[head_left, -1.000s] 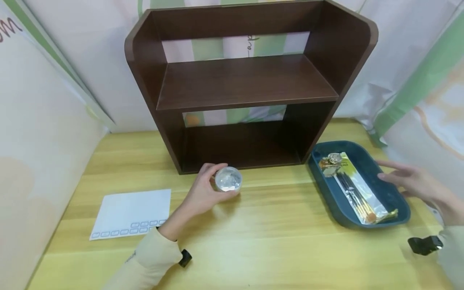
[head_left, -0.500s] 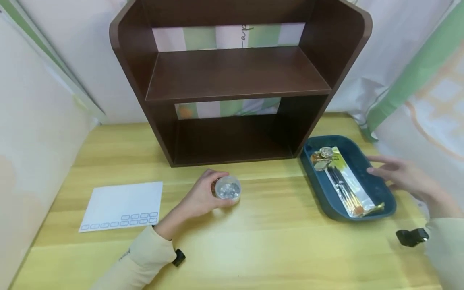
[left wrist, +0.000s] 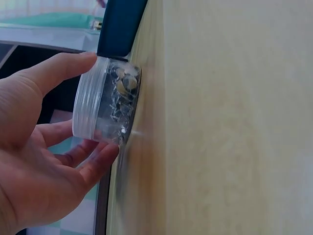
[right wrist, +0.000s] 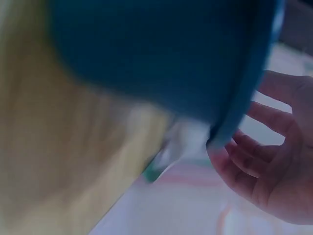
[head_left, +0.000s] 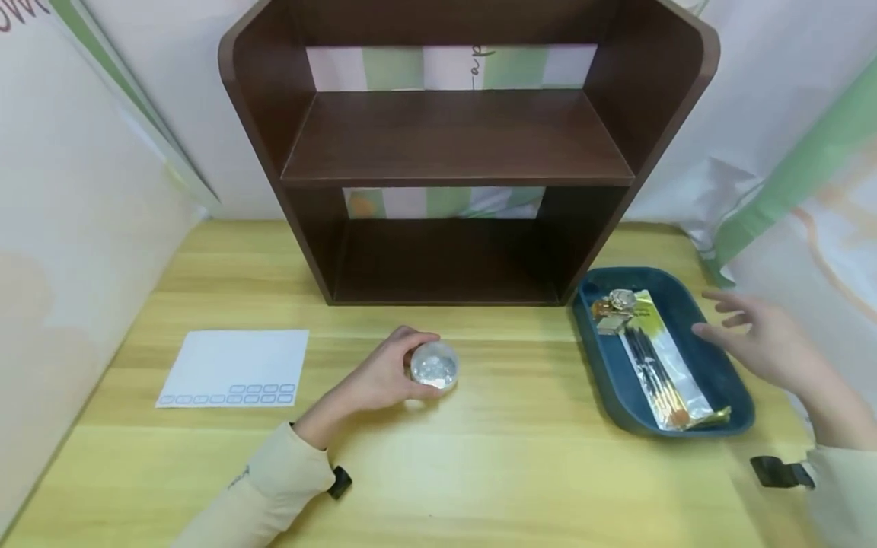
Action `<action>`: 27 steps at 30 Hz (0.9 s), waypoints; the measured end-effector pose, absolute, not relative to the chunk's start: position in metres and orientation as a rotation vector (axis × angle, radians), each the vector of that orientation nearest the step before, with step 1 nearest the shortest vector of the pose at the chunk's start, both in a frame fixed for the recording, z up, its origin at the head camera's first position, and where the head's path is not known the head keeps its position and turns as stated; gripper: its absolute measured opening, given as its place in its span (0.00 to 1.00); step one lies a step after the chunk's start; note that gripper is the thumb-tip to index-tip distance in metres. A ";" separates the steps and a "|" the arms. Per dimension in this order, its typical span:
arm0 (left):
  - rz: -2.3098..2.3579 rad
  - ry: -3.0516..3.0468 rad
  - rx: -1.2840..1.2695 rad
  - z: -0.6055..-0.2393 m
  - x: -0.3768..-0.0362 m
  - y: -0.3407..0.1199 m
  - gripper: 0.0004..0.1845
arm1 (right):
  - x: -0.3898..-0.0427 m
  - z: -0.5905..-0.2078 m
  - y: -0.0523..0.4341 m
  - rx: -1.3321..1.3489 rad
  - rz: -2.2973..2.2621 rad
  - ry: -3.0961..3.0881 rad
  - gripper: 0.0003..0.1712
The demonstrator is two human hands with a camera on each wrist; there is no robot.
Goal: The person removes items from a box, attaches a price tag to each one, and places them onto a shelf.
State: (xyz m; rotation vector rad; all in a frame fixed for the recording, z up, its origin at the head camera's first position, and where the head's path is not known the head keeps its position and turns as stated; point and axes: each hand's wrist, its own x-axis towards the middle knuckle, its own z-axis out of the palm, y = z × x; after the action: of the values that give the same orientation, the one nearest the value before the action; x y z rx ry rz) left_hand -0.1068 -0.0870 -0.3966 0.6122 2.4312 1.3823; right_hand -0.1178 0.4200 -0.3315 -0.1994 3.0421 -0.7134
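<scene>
**A:** What is the biggest thing here?

**B:** A dark brown shelf unit (head_left: 455, 144) stands at the back edge of a pale wooden table (head_left: 521, 472), its open front facing the person. Both of its levels are bare.

**A:** And to the right of it?

**B:** A dark blue tray (head_left: 712, 361) sits near the table's right edge, just off the shelf unit's front right corner. A long clear packet of brushes (head_left: 661, 365) lies along it, with a small golden trinket (head_left: 617, 304) at the far end. Too small to say what the trinket is.

**A:** Anything on the left?

**B:** A white sheet of paper (head_left: 236, 365) lies flat near the left edge, with a row of small boxes printed along its near side.

**A:** Where are the hands?

**B:** The left hand (head_left: 384, 377) grips a small clear jar (head_left: 434, 365) at the middle of the table, in front of the shelf unit. Thumb and fingers (left wrist: 85, 161) wrap its ribbed wall from opposite sides, which looks like a way of keeping it steady. The jar's base meets the wood, and little pale bits show inside.

**A:** And the right hand?

**B:** The right hand (head_left: 767, 346) is open, fingers spread and relaxed, holding nothing. It hangs at the tray's right rim. The blurred wrist view shows the fingers just beside the rim; whether they touch is unclear.
</scene>
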 end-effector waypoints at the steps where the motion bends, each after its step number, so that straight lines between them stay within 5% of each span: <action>1: 1.385 2.421 0.616 -0.397 -0.106 -0.088 0.41 | -0.118 -0.329 0.413 -0.211 -0.712 3.065 0.34; 15: 1.443 2.345 0.615 -0.390 -0.104 -0.095 0.49 | -0.116 -0.284 0.324 -0.548 -0.831 3.165 0.33; 27: 1.614 2.378 0.539 -0.381 -0.101 -0.138 0.38 | -0.109 -0.288 0.279 -0.596 -1.088 3.008 0.27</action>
State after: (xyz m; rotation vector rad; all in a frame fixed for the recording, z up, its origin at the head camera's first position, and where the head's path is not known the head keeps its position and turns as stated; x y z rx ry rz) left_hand -0.1012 -0.1384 -0.3808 0.5394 2.3784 1.6136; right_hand -0.1093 0.2795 -0.2885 -0.5963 3.0080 -1.0882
